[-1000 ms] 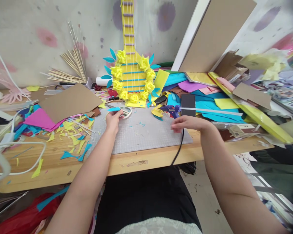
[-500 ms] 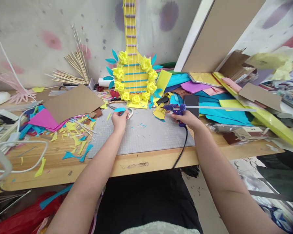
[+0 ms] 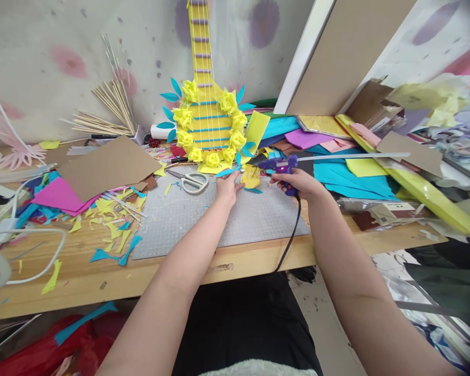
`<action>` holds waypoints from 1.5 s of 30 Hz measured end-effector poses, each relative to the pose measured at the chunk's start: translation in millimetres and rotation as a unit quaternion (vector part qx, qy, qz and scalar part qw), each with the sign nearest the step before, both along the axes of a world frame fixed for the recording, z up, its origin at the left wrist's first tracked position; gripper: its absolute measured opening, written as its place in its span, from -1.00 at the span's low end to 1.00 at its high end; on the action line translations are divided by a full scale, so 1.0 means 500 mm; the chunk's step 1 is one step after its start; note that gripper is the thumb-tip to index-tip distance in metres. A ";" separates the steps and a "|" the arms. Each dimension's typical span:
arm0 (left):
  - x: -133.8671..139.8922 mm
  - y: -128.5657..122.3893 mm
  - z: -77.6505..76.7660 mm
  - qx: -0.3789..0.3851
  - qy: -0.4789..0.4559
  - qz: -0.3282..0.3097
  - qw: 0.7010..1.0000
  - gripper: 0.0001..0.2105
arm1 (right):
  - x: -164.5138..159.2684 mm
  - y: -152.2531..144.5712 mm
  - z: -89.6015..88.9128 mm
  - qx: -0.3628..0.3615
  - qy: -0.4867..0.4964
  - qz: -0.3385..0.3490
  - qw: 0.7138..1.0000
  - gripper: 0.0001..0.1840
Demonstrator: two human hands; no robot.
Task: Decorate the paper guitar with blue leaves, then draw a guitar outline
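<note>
In my right hand (image 3: pixel 304 184) is a purple hot glue gun (image 3: pixel 285 165), its small light glowing and its nozzle facing left. A long whitish glue stick (image 3: pixel 356 155) sticks out of its back. My left hand (image 3: pixel 227 189) is closed on a blue paper leaf (image 3: pixel 226 171), just left of the nozzle. Close by lies a yellow, stained scrap (image 3: pixel 251 176) with a blue leaf (image 3: pixel 253 191) at its lower edge. Behind the hands leans a yellow paper guitar (image 3: pixel 210 125), trimmed with yellow paper flowers and blue leaves. Scissors (image 3: pixel 195 183) lie left of my left hand.
A grey cutting mat (image 3: pixel 188 230) lies under both hands. Paper scraps (image 3: pixel 115 224) and brown cardboard (image 3: pixel 105 167) cover the left side. Coloured sheets (image 3: pixel 352 180) pile up at the right. The gun's black cord (image 3: pixel 295 230) hangs over the table edge.
My left hand has moved right, away from the scissors, carrying the blue leaf towards the nozzle. My right hand keeps its hold on the glue gun. The view has shifted slightly.
</note>
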State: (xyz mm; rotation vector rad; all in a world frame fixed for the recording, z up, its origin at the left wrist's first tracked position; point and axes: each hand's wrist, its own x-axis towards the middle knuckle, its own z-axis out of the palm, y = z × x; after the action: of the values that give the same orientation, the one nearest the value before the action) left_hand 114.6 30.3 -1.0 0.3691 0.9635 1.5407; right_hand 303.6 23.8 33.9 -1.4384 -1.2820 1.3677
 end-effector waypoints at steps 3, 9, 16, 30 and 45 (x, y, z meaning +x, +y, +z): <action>0.002 -0.001 0.001 0.006 0.022 -0.009 1.000 -0.80 | 0.009 0.015 0.032 0.100 0.079 -0.066 0.990 -0.73; 0.001 -0.008 0.013 0.021 0.082 -0.034 0.996 -0.76 | -0.033 0.034 0.068 0.223 0.140 -0.166 0.950 -0.69; -0.123 -0.014 -0.015 0.155 0.343 0.085 0.923 -0.56 | -0.145 0.013 -0.018 0.161 0.175 -0.084 0.968 -0.57; -0.185 -0.072 -0.018 0.115 0.464 0.125 0.869 -0.54 | -0.191 -0.049 -0.049 0.124 -0.065 0.062 0.988 -0.60; -0.187 -0.071 -0.016 0.086 0.497 0.119 0.855 -0.55 | -0.191 -0.038 -0.067 0.139 -0.087 0.063 0.984 -0.61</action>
State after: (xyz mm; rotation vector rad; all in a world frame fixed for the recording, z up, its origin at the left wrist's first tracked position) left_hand 21.1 -5.2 -9.0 1.2998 1.7069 1.6548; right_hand 208.4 4.9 0.5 -1.3219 -1.6305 1.1071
